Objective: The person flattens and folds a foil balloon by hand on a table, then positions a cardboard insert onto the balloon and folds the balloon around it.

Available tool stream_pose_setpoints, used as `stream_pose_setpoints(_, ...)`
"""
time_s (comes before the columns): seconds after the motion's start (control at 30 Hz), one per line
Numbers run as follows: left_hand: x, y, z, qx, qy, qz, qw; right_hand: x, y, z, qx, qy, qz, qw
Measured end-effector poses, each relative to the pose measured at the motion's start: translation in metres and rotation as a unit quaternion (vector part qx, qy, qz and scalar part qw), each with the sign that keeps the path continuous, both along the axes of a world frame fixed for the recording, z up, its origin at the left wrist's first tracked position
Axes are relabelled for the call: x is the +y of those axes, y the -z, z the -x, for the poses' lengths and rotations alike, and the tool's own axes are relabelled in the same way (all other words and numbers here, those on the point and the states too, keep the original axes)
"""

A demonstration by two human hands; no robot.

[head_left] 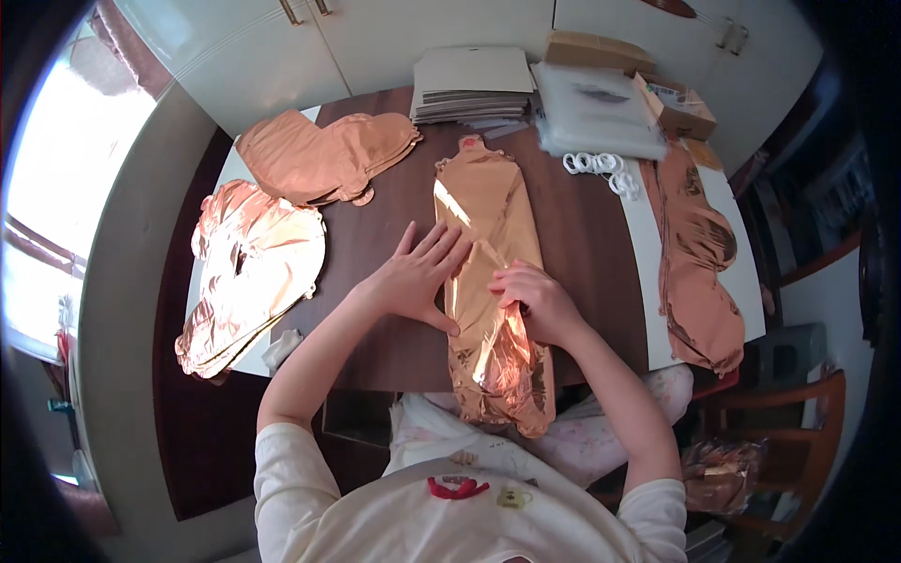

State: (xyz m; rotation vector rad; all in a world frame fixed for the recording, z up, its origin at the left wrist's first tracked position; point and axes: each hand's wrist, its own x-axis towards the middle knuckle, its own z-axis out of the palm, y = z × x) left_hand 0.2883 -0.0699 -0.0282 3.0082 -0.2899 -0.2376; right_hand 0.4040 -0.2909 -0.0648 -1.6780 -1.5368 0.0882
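A long rose-gold foil balloon, flat and uninflated, lies lengthwise on the brown table in front of me. Its near end is crumpled and hangs over the table's front edge towards my lap. My left hand rests on the balloon's left side with its fingers spread. On the other side, my right hand is closed around a gathered fold of the foil, which bunches up beneath the fingers. The fingertips of that hand are partly hidden by the curl of the hand.
Flat foil balloons are piled at the far left, near left and right. At the back stand a stack of cards, clear plastic bags and a cardboard box. White rings lie before the bags. A wooden chair is at right.
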Motion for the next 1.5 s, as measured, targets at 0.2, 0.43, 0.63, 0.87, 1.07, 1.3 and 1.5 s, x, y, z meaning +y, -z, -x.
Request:
stream_pose_setpoints(0.2,-0.005,-0.001,0.009,-0.002,0.014,-0.017,1.000,0.000,0.000,0.001,-0.005,0.001,0.003,1.000)
stream_pose_setpoints(0.43,-0.016,0.014,0.014,-0.091,0.028,-0.020,0.995,0.000,-0.001,0.002,-0.003,-0.006,0.005,1.000)
stream_pose_setpoints(0.63,-0.016,0.008,0.014,-0.066,0.032,-0.033,0.997,0.000,-0.003,0.001,-0.004,-0.003,0.014,1.000)
stream_pose_setpoints(0.87,-0.014,0.007,0.013,-0.047,0.033,-0.054,0.997,-0.001,0.000,0.001,-0.005,-0.001,0.012,1.000)
stream_pose_setpoints(1.07,-0.006,0.002,0.003,-0.003,0.013,-0.050,0.999,-0.002,0.000,0.002,-0.007,0.001,0.007,1.000)
stream_pose_setpoints(1.3,0.015,0.004,-0.014,-0.042,-0.012,-0.067,0.997,-0.002,0.001,0.000,-0.034,-0.004,0.007,0.999)
stream_pose_setpoints(1.5,0.031,0.007,-0.031,-0.025,-0.045,-0.057,0.997,-0.002,0.001,0.003,-0.037,0.008,0.006,0.999)
